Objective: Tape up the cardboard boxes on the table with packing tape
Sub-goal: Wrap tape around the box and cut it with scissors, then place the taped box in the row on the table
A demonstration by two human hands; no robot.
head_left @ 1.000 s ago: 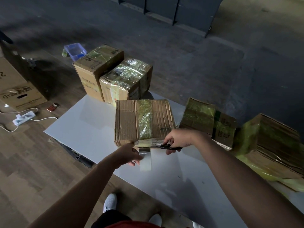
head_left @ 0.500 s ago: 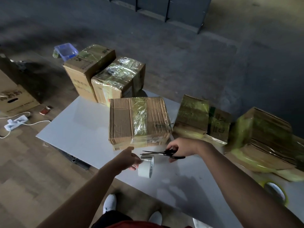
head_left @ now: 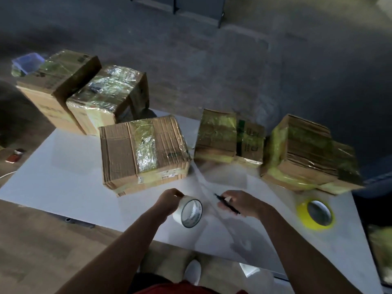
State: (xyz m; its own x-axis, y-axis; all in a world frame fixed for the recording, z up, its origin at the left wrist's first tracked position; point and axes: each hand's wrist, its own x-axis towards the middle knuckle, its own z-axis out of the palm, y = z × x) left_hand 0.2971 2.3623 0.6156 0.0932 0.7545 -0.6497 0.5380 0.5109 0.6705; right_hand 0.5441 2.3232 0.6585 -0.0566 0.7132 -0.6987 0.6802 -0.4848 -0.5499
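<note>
The left hand (head_left: 168,201) grips a clear tape roll (head_left: 187,212) by its rim, low over the white table (head_left: 63,179). The right hand (head_left: 241,203) is curled round black scissors (head_left: 227,204). The roll is probably light and rigid, best held through the core so the sticky end runs free. The creased cardboard box (head_left: 127,158) sits just beyond both hands, with one glossy strip across its top. Its dented walls likely give under pressure, so steady it by the corners. Taped boxes (head_left: 301,153) crowd the right side, and a yellow tape roll (head_left: 316,215) lies near the right wrist. A pale line between the hands may be loose tape, but blur hides it.
</note>
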